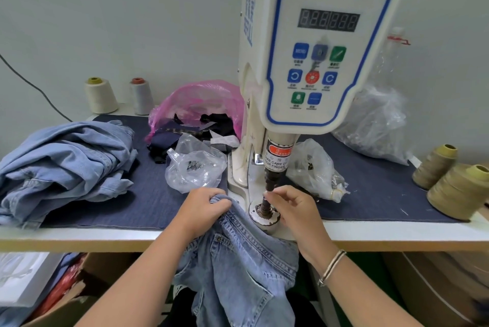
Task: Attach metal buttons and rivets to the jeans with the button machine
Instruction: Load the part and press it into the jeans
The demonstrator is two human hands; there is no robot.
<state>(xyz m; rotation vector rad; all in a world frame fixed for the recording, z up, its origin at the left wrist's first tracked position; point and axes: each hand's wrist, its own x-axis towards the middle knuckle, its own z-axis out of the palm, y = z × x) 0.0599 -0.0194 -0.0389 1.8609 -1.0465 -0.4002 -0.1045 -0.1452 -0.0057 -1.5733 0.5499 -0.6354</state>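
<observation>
White and blue-trimmed, the button machine [315,43] stands at the middle of the table [79,236], its panel of coloured keys facing forward and its dark plunger [270,184] pointing down at a round metal die [264,217] near the front edge. A dark blue cloth mat [370,194] covers most of the tabletop. A heap of pale denim [63,157] lies at the left edge. The jeans [238,260] being worked on hang over the front edge, their top bunched just left of the die. A pink bag [201,99] of fabric scraps sits behind, with clear bags [195,168] on both sides of the machine. Thread cones stand at the back left corner [100,95] and the right edge [455,191]. The left hand [203,207] grips the bunched denim at the jeans' top. The right hand [293,207] pinches at the plunger tip with thumb and forefinger; whatever small piece it holds is too small to tell.
</observation>
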